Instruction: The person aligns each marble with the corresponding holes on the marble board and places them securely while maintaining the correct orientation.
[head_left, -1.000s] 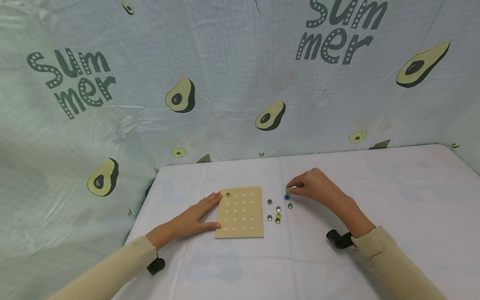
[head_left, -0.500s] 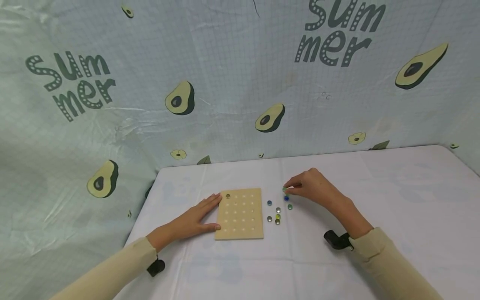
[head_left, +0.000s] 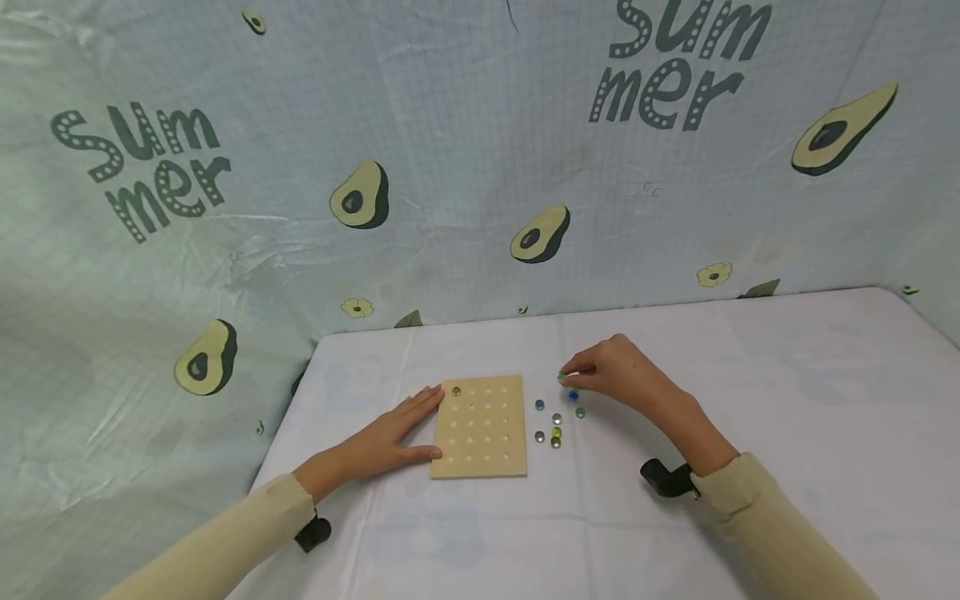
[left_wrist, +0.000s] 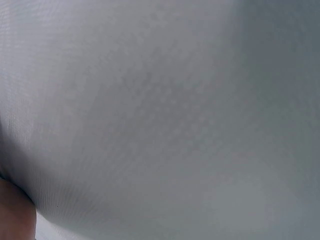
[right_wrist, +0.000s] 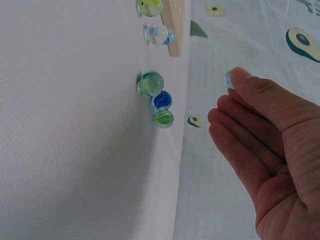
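Note:
My right hand [head_left: 618, 367] pinches a pale green glass marble [right_wrist: 228, 79] between thumb and index finger, raised off the table in the right wrist view. Near it lie a blue marble [head_left: 573, 395], a clear green marble [right_wrist: 151, 83] and a green-streaked marble [right_wrist: 163, 119]. With fingers stretched out, my left hand [head_left: 382, 437] rests along the left edge of a square wooden board [head_left: 478, 467] with rows of round hollows. One marble [head_left: 456, 391] sits in its top left hollow. The left wrist view shows mostly blurred cloth and a bit of skin.
Between the board and my right hand lie more marbles, among them a light blue one [head_left: 539, 405] and a yellow one [head_left: 556, 432]. A white cloth [head_left: 510, 542] covers the table. Behind it hangs a sheet [head_left: 450, 108] printed with avocados.
My right hand has moved left toward the board, carrying the pale green marble away from above the blue one. My left hand and the board have stayed put.

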